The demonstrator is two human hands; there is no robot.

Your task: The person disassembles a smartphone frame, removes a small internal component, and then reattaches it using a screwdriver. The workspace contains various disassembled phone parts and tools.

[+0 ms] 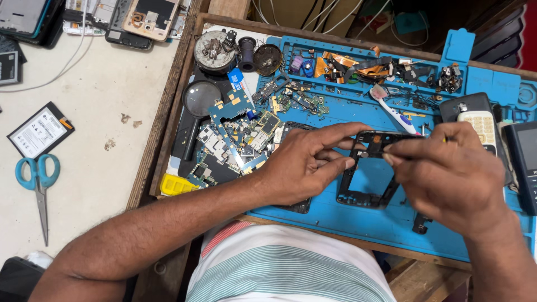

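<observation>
Together both hands — left (305,165), right (447,173) — pinch a black phone frame (366,170) over the blue mat (358,218).

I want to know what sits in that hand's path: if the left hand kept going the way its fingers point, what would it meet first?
Probably the black phone frame: the left hand points right, fingertips already at its top edge, with the right hand just beyond. Depth is hard to judge.

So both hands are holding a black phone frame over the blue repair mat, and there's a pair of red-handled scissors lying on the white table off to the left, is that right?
Not quite: the scissors have blue handles, not red, as the head view shows. The rest holds: the left hand and right hand hold the black phone frame over the blue repair mat, and the scissors lie on the white table to the left.
</observation>
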